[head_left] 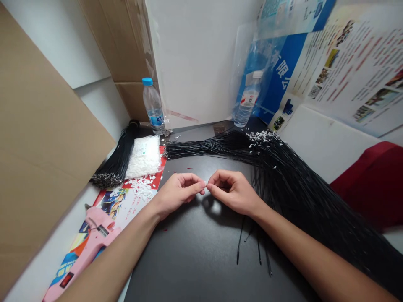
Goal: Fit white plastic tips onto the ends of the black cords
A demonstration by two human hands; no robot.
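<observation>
The left hand (178, 193) and the right hand (231, 192) meet in the air above the dark surface (201, 260), both closed into a pinch with the fingers curled. A small white piece (205, 183) sits at the fingertips where they meet, gripped between thumbs and forefingers; it is too small to tell which hand has the firmer hold. Just beyond the hands, a large bundle of thin black cords (217, 144) fans out across the surface and spills over its right edge, with white pieces (260, 140) clustered on the cords near the far corner. A few loose cord ends (248, 247) lie on the surface below the right wrist. To the left, a clear bag of white pieces (144, 157) lies beside a second black cord bundle (118, 153), and more loose white pieces (141, 186) are scattered on a colourful printed sheet (126, 205) near the left hand. A pink glue gun (85, 247) rests on that sheet, under the left forearm. Two water bottles stand at the back, one with a blue cap (153, 105) and one in front of a clear plastic bag (247, 100). A cardboard sheet (47, 138) leans along the left side, a printed poster (355, 63) hangs at the upper right, and a red cloth (368, 180) sits at the right.
</observation>
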